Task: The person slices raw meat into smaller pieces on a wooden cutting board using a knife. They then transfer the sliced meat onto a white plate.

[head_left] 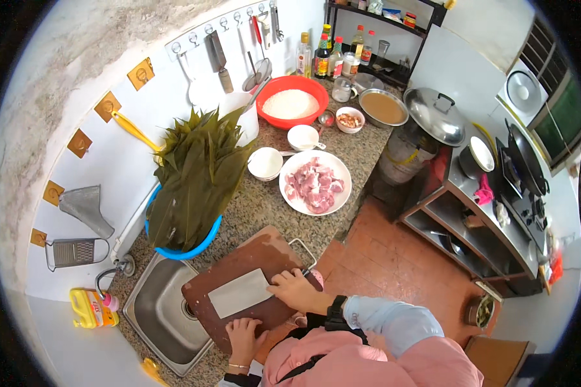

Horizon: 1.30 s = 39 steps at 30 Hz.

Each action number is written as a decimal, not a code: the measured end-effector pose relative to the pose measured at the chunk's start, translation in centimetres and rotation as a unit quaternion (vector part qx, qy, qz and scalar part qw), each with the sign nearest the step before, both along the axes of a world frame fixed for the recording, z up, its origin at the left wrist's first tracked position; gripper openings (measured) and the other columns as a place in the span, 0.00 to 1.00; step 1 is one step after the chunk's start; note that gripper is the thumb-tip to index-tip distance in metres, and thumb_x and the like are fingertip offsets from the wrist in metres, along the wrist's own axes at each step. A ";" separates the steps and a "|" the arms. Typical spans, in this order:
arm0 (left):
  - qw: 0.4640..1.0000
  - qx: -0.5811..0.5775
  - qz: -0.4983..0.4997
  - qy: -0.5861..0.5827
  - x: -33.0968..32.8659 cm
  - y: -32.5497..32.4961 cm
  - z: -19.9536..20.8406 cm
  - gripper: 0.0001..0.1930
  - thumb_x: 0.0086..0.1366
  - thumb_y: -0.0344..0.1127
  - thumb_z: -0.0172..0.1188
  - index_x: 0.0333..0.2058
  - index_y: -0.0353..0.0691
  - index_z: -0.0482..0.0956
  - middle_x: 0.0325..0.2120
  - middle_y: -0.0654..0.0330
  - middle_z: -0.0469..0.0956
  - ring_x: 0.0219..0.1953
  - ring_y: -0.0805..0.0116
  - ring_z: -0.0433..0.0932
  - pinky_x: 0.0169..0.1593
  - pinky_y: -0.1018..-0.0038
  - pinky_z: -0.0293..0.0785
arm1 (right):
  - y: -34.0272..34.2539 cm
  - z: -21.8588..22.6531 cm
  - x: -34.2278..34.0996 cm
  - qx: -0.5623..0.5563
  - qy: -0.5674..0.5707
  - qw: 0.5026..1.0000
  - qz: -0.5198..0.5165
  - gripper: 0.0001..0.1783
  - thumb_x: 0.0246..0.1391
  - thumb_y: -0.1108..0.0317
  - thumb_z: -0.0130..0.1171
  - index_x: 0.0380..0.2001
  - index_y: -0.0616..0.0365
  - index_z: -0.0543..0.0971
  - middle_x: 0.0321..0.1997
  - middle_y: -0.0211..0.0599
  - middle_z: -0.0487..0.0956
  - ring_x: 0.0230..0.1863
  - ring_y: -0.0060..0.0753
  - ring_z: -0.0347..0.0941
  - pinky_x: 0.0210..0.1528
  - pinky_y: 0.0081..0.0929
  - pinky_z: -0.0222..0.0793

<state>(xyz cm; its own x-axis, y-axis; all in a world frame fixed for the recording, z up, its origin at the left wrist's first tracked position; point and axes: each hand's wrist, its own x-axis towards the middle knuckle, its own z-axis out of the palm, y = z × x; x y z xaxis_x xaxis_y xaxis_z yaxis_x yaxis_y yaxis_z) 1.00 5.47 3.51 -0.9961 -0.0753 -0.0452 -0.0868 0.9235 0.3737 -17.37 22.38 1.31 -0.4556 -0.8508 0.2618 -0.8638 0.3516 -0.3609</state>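
A cleaver [241,293] with a broad grey blade lies flat on a brown cutting board [265,248], which partly overhangs the sink. My right hand [295,290] is closed over the blade's right end; the handle is mostly hidden there. Fingers stretched out, my left hand [244,337] rests on the board's near edge, just below the blade, holding nothing. Beyond the board stands a white plate [294,205] of cut raw meat [315,184]. Long green leaves [197,187] fill a blue basin [203,248] to the left.
A steel sink [150,309] lies left of the board, with a yellow bottle [93,308] beside it. White bowls [265,164], a red basin [289,122] of white grains and sauce bottles [321,57] stand farther back. A lidded pot [434,116] and stove [519,193] are at right.
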 end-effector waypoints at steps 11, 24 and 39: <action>0.995 0.000 -0.101 0.023 -1.3 0.2 -1.1 0.19 0.41 0.40 0.72 0.34 0.48 0.76 0.30 0.64 0.73 0.39 0.62 0.71 0.50 0.58 0.58 | 9.8 2.5 1.4 0.012 -0.123 0.959 -0.253 0.14 0.54 0.64 0.59 0.45 0.49 0.79 0.45 0.34 0.74 0.50 0.40 0.68 0.49 0.41 0.59; 0.995 -0.001 -0.097 0.037 -1.7 0.2 -0.7 0.16 0.44 0.39 0.71 0.32 0.48 0.76 0.29 0.66 0.76 0.37 0.64 0.73 0.51 0.57 0.57 | 14.0 1.4 5.3 0.016 -0.169 0.928 -0.332 0.11 0.54 0.63 0.59 0.40 0.49 0.79 0.42 0.37 0.74 0.48 0.44 0.69 0.47 0.44 0.63; 0.978 0.173 0.046 0.110 -8.2 4.8 1.7 0.07 0.57 0.31 0.62 0.34 0.37 0.77 0.30 0.57 0.77 0.35 0.58 0.74 0.46 0.63 0.64 | 21.5 5.2 -0.3 0.022 -0.132 0.916 -0.378 0.12 0.59 0.60 0.54 0.43 0.52 0.78 0.45 0.36 0.73 0.52 0.40 0.68 0.52 0.40 0.59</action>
<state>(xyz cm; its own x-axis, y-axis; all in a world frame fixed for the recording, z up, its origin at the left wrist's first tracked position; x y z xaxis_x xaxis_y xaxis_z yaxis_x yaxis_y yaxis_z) -7.25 10.28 5.20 -0.9742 -0.1840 0.1305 -0.0467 0.7304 0.6814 -17.64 43.88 6.54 -0.9615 -0.2730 0.0308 -0.2523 0.8331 -0.4922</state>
